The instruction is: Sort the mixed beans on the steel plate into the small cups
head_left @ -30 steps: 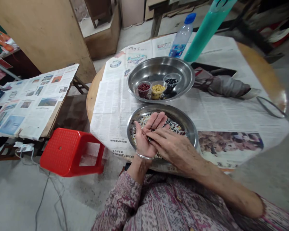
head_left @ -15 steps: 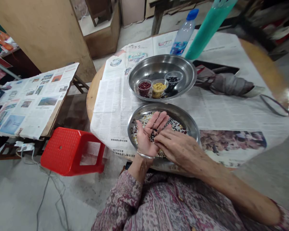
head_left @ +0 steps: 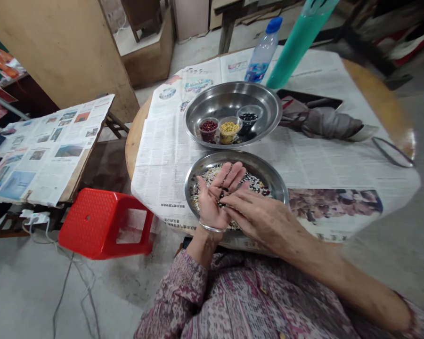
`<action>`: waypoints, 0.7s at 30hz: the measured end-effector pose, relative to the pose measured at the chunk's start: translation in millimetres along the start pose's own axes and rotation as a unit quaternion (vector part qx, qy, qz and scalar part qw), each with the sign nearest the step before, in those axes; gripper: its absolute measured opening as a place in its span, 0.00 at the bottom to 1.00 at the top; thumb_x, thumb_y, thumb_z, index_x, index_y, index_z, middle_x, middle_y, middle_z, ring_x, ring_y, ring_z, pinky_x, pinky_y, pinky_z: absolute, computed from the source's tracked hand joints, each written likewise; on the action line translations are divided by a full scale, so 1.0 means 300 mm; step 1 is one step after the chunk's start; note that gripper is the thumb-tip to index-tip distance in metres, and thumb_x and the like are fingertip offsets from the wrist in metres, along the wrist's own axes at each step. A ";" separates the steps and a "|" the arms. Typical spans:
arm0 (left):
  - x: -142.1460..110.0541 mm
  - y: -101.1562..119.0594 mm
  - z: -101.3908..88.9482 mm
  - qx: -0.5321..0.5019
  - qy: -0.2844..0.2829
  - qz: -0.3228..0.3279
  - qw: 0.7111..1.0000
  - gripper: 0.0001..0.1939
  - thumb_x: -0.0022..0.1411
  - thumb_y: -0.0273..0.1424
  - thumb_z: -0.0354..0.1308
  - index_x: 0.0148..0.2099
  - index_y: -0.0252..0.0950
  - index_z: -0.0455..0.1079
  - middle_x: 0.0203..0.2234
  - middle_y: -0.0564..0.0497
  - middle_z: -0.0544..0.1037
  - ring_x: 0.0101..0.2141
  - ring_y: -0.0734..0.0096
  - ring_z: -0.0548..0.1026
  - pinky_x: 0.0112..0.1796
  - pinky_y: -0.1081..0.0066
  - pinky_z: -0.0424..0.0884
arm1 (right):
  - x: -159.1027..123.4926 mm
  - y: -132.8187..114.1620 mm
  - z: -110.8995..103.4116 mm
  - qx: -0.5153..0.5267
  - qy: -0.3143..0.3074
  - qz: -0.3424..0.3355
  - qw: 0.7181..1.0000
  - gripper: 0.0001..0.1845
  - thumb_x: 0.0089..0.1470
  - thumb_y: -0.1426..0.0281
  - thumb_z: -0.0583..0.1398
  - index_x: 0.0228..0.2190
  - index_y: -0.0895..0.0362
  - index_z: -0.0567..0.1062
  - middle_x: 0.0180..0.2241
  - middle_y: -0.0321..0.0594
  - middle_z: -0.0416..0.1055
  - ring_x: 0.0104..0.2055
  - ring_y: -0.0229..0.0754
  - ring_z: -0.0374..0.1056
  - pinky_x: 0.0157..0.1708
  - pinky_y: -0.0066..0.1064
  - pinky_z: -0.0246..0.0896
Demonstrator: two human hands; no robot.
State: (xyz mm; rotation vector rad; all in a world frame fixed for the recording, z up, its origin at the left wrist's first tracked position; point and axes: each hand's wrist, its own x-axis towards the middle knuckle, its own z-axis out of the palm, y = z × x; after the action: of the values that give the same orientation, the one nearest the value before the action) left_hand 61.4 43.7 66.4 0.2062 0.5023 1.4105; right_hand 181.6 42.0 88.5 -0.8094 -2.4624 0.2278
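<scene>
My left hand (head_left: 212,207) lies palm up over the near steel basin (head_left: 281,176), a bangle at its wrist. Small black beans (head_left: 224,192) rest in its slightly cupped palm and along the fingers. My right hand (head_left: 259,209) reaches across from the right, fingers fairly straight, their tips at the beans in the palm; its thumb is hidden. Below both hands, the basin holds a mix of white, black, yellow and dark red grains and beans (head_left: 257,182). In the far steel basin (head_left: 205,101) stand clear cups of red beans (head_left: 208,127), yellow beans (head_left: 229,129) and black beans (head_left: 249,117).
Newspaper (head_left: 159,155) covers the round table. Behind the basins stand a blue-capped water bottle (head_left: 263,54) and a tall green container (head_left: 298,47). A grey cloth bundle (head_left: 318,120) lies to the right. A red stool (head_left: 92,219) stands left, beside a newspaper-covered side table (head_left: 56,146).
My right fingers have straightened a little and shifted slightly over the left palm. The left hand keeps its palm-up pose with the beans. The whole view has shifted slightly.
</scene>
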 end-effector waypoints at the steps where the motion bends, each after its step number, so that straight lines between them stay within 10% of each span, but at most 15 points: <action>1: -0.002 -0.002 0.002 0.001 -0.002 -0.001 1.000 0.39 0.70 0.53 0.29 0.55 0.33 0.73 0.58 0.42 0.71 0.62 0.56 0.65 0.62 0.57 0.61 | 0.003 -0.006 0.008 0.006 -0.003 0.000 1.000 0.11 0.59 0.77 0.54 0.40 0.58 0.74 0.38 0.45 0.77 0.40 0.44 0.73 0.39 0.35 0.70; 21: 0.012 0.008 -0.019 -0.014 0.001 -0.006 1.000 0.39 0.70 0.53 0.30 0.55 0.32 0.72 0.60 0.40 0.69 0.63 0.55 0.64 0.63 0.55 0.58 | -0.043 0.036 0.007 -0.026 -0.020 0.024 0.999 0.09 0.60 0.77 0.52 0.33 0.58 0.71 0.31 0.42 0.72 0.34 0.43 0.71 0.35 0.33 0.67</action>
State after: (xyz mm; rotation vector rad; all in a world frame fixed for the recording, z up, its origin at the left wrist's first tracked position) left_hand 56.9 46.8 61.8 0.1784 0.4842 1.4053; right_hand 194.7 43.1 77.6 -0.8953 -2.4975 0.2009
